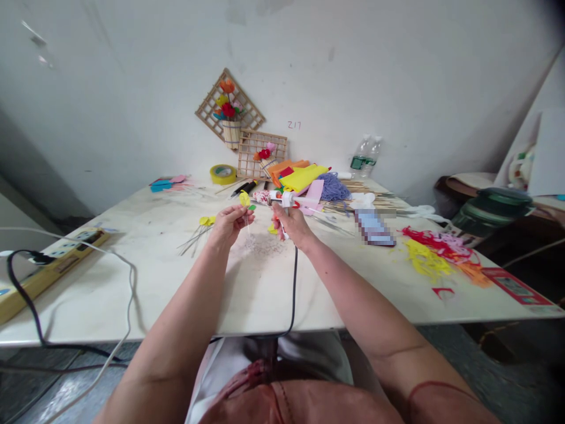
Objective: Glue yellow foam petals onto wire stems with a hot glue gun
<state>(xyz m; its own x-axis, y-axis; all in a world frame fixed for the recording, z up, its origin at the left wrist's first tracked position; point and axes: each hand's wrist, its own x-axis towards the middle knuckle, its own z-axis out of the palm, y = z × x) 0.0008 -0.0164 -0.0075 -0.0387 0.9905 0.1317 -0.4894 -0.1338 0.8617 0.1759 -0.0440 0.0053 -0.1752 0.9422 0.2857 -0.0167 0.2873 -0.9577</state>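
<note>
My left hand (pixel 230 222) is closed in a pinch on a thin stick topped by a small yellow paper flower (pixel 245 199) with a green bit beside it. My right hand (pixel 292 226) is wrapped round a white glue gun (pixel 286 201), its nozzle pointing left toward the flower. The gun's black cord (pixel 294 282) runs down off the table's front edge. Both hands hover above the white table (pixel 185 282), close together at its middle. More yellow flowers on sticks (pixel 200 231) lie just left of my left hand.
A power strip (pixel 53 265) with plugged cables sits at the left edge. Wooden lattice frames with paper flowers (pixel 230 115) lean on the wall. Yellow tape roll (pixel 223 174), coloured foam sheets (pixel 302 175), bamboo sticks, water bottles (pixel 366 156) and red-yellow scraps (pixel 435 253) fill the back and right.
</note>
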